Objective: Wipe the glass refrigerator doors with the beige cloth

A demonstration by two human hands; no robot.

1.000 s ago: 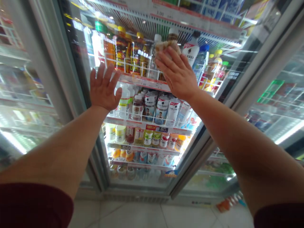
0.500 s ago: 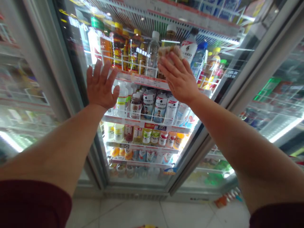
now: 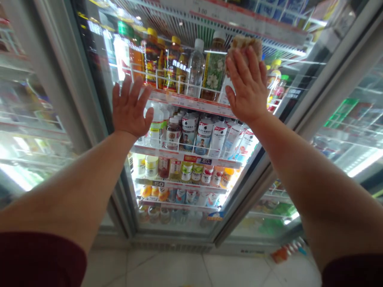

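Note:
Both my hands are raised against the glass door (image 3: 167, 223) of a drinks fridge. My left hand (image 3: 129, 108) lies flat on the glass near the door's left edge, fingers spread, holding nothing. My right hand (image 3: 248, 87) presses a beige crumpled cloth (image 3: 244, 43) against the upper right of the glass; its fingers are stretched over the cloth, which sticks out above the fingertips. Behind the glass stand rows of bottles (image 3: 194, 133) on wire shelves with price strips.
Metal door frames (image 3: 302, 119) run on either side, with more glass-fronted fridges left (image 3: 32, 127) and right (image 3: 350, 139). The pale tiled floor (image 3: 185, 271) shows below. A small orange object (image 3: 279, 255) lies on the floor by the fridge base at right.
My right hand has slid the cloth to the right and upward across the glass. My left hand has stayed flat in about the same spot.

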